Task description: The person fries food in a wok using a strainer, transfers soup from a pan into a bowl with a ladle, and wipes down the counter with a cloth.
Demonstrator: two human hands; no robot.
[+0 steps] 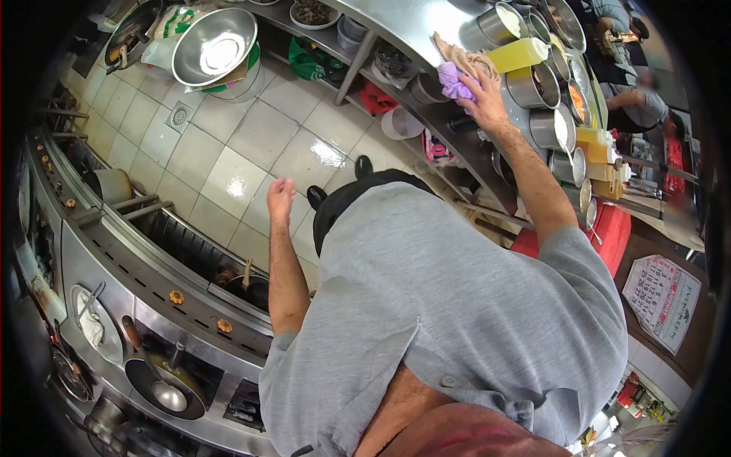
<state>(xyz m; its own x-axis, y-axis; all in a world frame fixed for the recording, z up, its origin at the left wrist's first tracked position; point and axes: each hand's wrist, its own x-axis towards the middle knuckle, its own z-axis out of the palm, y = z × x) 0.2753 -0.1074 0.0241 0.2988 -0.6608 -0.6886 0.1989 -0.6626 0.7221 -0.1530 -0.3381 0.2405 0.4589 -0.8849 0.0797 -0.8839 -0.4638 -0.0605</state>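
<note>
My right hand (489, 103) rests on the steel counter (415, 27) at the upper right, its fingers closed over a purple cloth (454, 82). A beige cloth (459, 55) lies bunched against the purple one, partly under the fingers. Just beyond these cloths a squeeze bottle of yellow liquid (519, 55) lies tilted, close to several steel containers. My left hand (281, 198) hangs over the tiled floor, holding nothing, with its fingers loosely apart and foreshortened.
Steel containers (533, 85) with ladles crowd the counter's far side. A large steel bowl (215, 48) sits atop a bucket. At left runs a stove line with a wok (166, 385) and an oval plate (97, 324). Other people (640, 107) stand across the counter.
</note>
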